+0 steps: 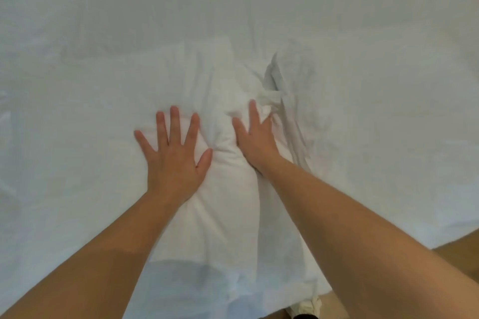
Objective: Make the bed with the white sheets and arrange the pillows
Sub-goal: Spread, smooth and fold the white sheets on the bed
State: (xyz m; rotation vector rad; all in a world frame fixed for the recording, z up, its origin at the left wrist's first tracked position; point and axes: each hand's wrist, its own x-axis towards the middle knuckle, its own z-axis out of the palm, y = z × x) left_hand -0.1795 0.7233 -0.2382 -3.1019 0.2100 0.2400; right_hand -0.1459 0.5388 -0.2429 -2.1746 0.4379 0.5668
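Spread wide underneath everything: white sheet (103, 33). Pressing the pillow (225, 189) near the close edge with left hand (173, 155), fingers (174, 122) splayed, grasping nothing, likely to flatten it. Beside it, right hand (255, 137), outer fingers buried in bunched fold (272, 101); gripping or just pushing, cannot tell.

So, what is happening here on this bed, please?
A person works on a white pillow lying on the sheet. The left grip, a bare hand, presses flat on the pillow, fingers spread. The right grip rests beside it at a crumpled fold; some of its fingers are hidden in the cloth, so I cannot tell whether it holds the fold.
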